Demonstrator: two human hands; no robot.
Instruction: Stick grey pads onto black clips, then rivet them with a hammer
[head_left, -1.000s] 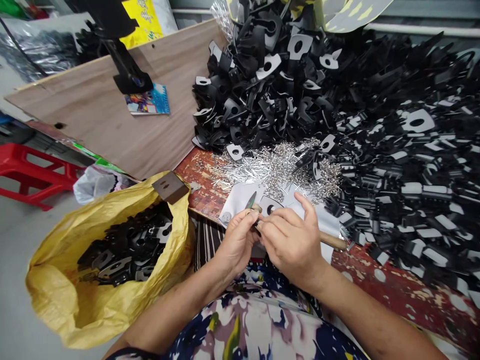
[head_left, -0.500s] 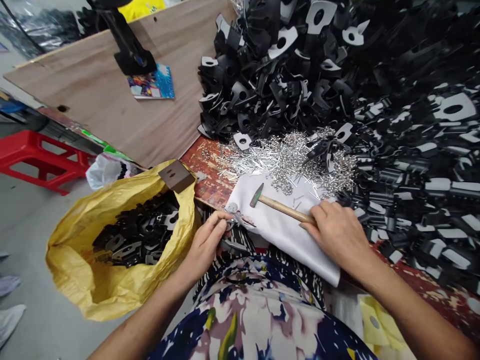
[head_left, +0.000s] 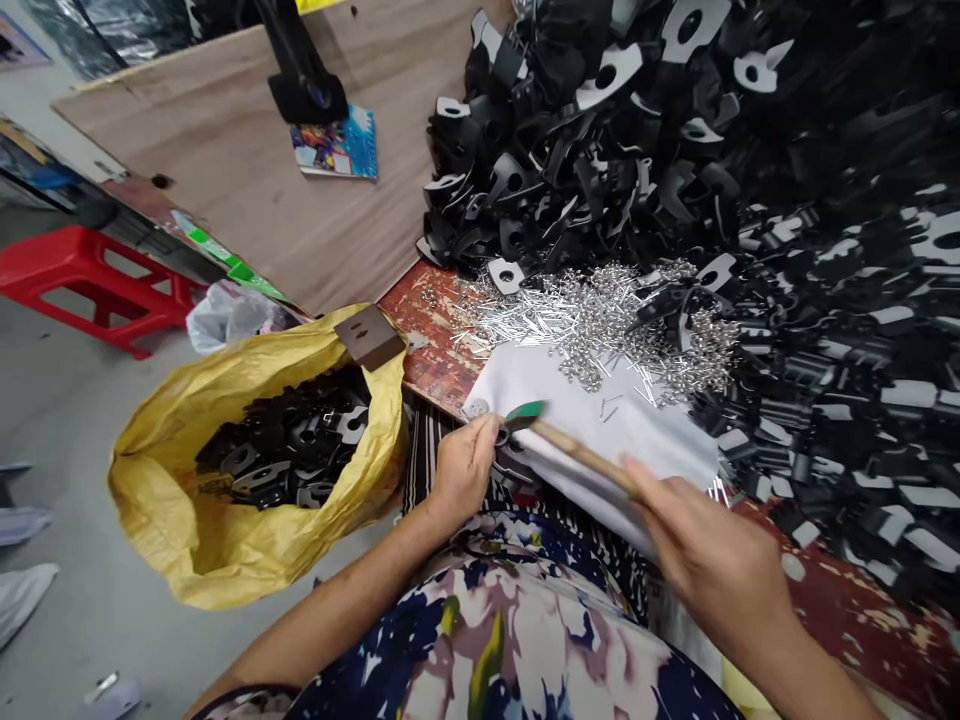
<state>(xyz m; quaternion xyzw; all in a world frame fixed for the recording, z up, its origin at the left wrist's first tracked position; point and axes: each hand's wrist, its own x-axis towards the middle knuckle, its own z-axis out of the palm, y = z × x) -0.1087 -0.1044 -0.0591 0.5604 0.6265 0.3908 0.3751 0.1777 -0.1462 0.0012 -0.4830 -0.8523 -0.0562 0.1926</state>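
Observation:
My right hand (head_left: 709,545) is closed round the wooden handle of a hammer (head_left: 581,455). The hammer's green-tinted head is blurred and hangs close to my left fingertips. My left hand (head_left: 466,465) pinches a small metal part (head_left: 504,437), mostly hidden by the fingers and the hammer head. Under both sits a white cloth (head_left: 630,435) at the table's edge, with a round metal disc (head_left: 475,408) at its left corner. Just beyond the cloth lies a heap of shiny metal pins (head_left: 592,315).
A large pile of black plastic parts (head_left: 517,190) fills the back and right of the worn red table (head_left: 427,355). To the left stands a yellow sack (head_left: 150,500) holding similar parts, with a brown block (head_left: 369,337) on its rim. Behind it are a wooden board (head_left: 247,200) and a red stool (head_left: 82,280).
The hammer has been lifted off the cloth and swung toward my left hand. My right hand now grips it higher and nearer. My view has shifted slightly.

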